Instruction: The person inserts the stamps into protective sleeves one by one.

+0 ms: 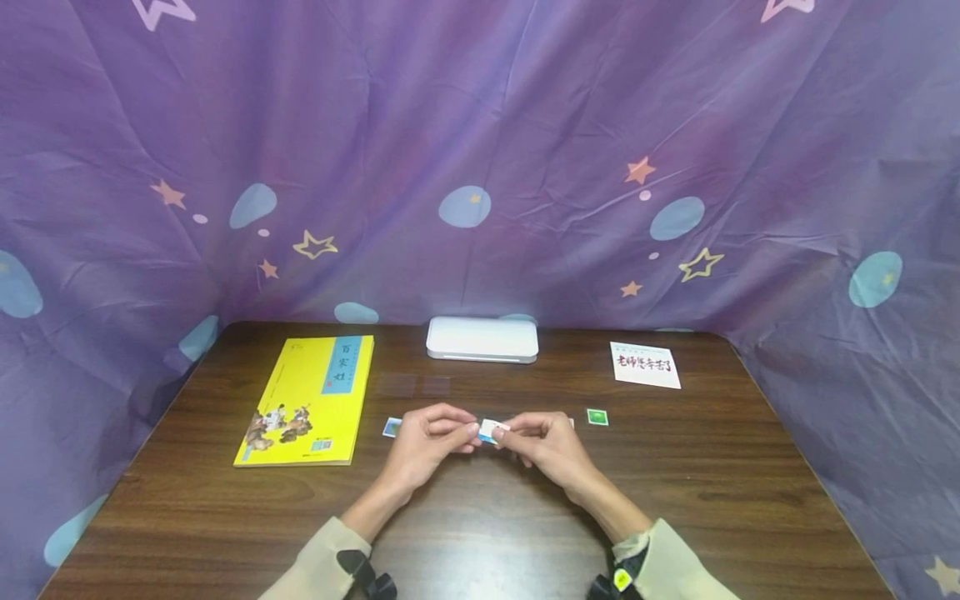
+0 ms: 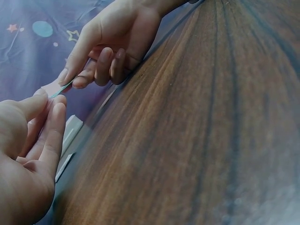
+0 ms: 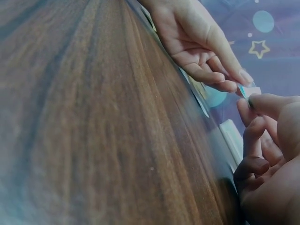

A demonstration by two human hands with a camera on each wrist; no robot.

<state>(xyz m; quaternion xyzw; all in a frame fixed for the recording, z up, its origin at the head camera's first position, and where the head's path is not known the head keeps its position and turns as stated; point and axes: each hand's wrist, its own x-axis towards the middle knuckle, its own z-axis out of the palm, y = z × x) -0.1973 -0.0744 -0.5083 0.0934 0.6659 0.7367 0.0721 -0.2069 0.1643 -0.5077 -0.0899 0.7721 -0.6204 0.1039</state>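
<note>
Just above the table, a small white-and-blue stamp [image 1: 492, 430] is held between both hands. My left hand [image 1: 429, 440] pinches its left edge between thumb and fingertips. On the opposite edge, my right hand [image 1: 551, 450] has its thumb laid over the stamp's face. In the right wrist view the stamp [image 3: 251, 91] appears almost edge-on, with a clear film-like edge by the left thumb. Partly hidden behind the left hand lies a blue stamp [image 1: 392, 427]. A green stamp [image 1: 597, 417] rests flat to the right of the right hand.
A yellow book [image 1: 307, 400] lies at the left of the wooden table [image 1: 720, 492]. Two clear plastic pieces [image 1: 397, 385] lie beside it. A white case [image 1: 482, 339] stands at the back, and a white card with red writing [image 1: 645, 365] is at the right. A purple curtain [image 1: 540, 125] hangs behind.
</note>
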